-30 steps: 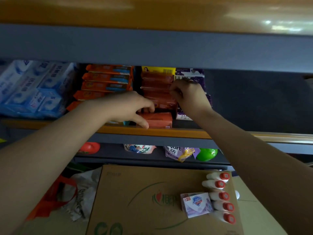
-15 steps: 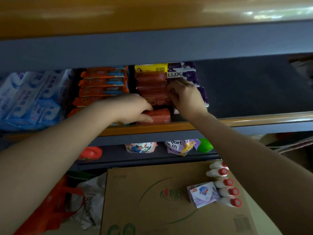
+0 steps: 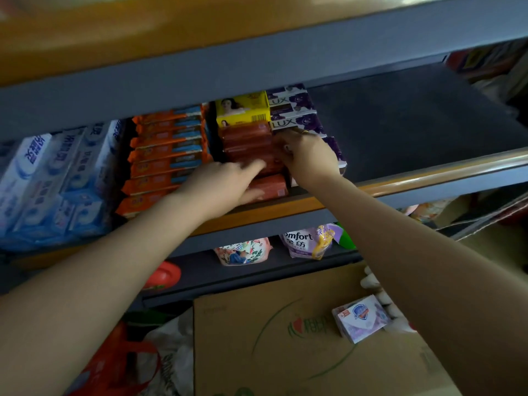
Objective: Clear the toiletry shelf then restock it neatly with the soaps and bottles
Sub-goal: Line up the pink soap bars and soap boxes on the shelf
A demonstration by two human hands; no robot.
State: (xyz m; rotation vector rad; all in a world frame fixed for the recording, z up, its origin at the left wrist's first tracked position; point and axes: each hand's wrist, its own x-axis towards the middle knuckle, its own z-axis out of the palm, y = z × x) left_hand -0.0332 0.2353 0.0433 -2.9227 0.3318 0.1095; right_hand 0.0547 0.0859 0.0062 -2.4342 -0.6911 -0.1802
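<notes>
A stack of red-brown soap bars [image 3: 247, 141] stands on the toiletry shelf [image 3: 428, 178], with one more bar [image 3: 271, 188] lying in front. My left hand [image 3: 225, 184] reaches over the front bar, its fingers stretched toward the stack and its thumb below on the bar. My right hand [image 3: 310, 160] curls its fingers round the stack's right edge, between the stack and the purple LUX boxes [image 3: 297, 110]. A yellow soap box [image 3: 243, 110] sits on top of the stack. Below, a purple-and-white soap box [image 3: 361, 318] lies on a cardboard carton [image 3: 271, 347].
Orange packs [image 3: 168, 155] and blue-white packs [image 3: 51, 178] fill the shelf's left part. White bottles [image 3: 371, 281] lie on the carton, mostly behind my right arm. A Comfort pouch [image 3: 308, 241] and a floral pouch [image 3: 243, 251] sit on the lower shelf. An orange bag [image 3: 120, 364] lies on the floor.
My left hand has stretched its fingers from the front bar up toward the stack. My right hand stays at the stack's right edge. The view has swung left and tilted.
</notes>
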